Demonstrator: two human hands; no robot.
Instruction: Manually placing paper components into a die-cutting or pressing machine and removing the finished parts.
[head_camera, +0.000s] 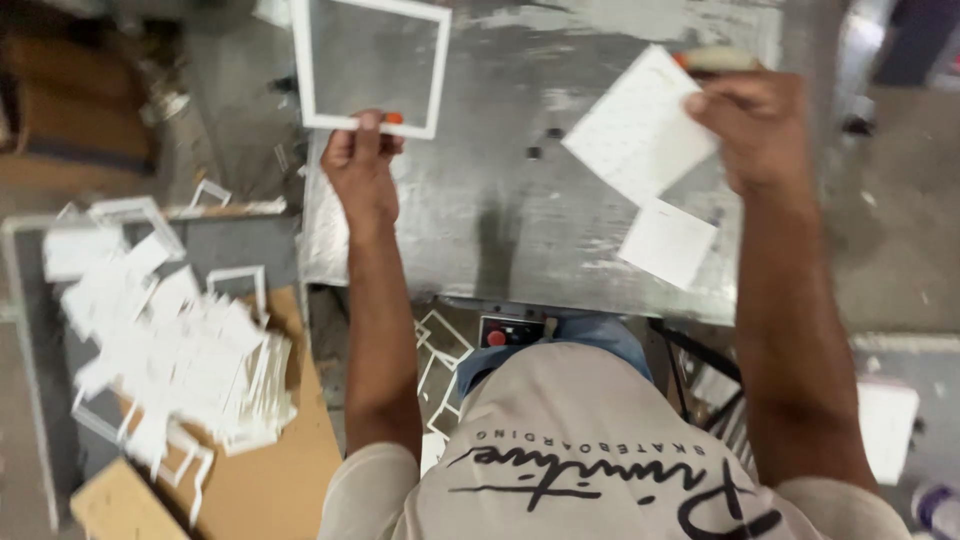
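the step in hand looks like parting a cut white card from its frame on the metal table (500, 230). the left hand (358, 160) pinches the empty white frame (370, 62) at the table's far left edge; it calls for setting aside. the right hand (755, 125), arm stretched out, grips the white card (635, 125) over the table's right side, above a smaller card (667, 242).

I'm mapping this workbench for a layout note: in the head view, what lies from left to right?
Heap of white frames → left hand holding a white frame → large white sheet → right hand.
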